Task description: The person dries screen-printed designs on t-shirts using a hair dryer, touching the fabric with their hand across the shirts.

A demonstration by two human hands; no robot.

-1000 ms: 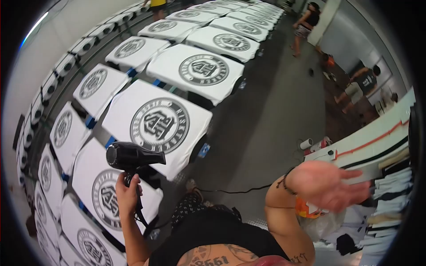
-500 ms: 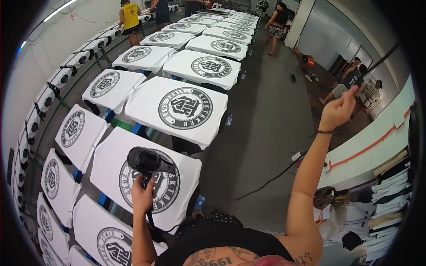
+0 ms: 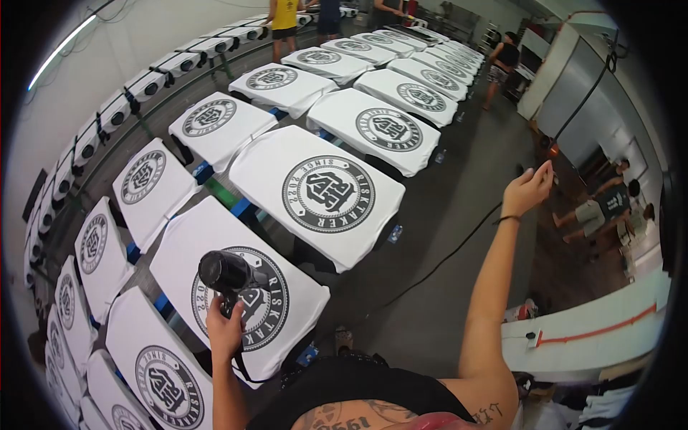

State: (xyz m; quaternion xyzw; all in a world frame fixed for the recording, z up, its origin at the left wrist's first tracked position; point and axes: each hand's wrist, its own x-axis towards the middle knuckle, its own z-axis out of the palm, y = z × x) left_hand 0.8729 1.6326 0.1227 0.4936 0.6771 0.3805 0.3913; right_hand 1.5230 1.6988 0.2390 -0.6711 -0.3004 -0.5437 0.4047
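My left hand is wrapped round the handle of a black hair dryer, held above a white T-shirt with a round dark "RISKTAKER" print. The dryer covers part of that print. Off to the right, my right hand is raised with its fingers pinched together at a black cord. The cord hangs from the upper right down to the fingertips, and more of it runs from below the hand toward the floor near my body.
Rows of printed T-shirts lie stretched over boards, reaching far back. Several people stand at the far end; one person is in the aisle, others at right. Grey floor runs beside the boards. A white ledge is at lower right.
The view has turned, so the boards shift right and lower. My right hand has come down a little along with the cord. The hair dryer stays over the same shirt, tilted slightly differently.
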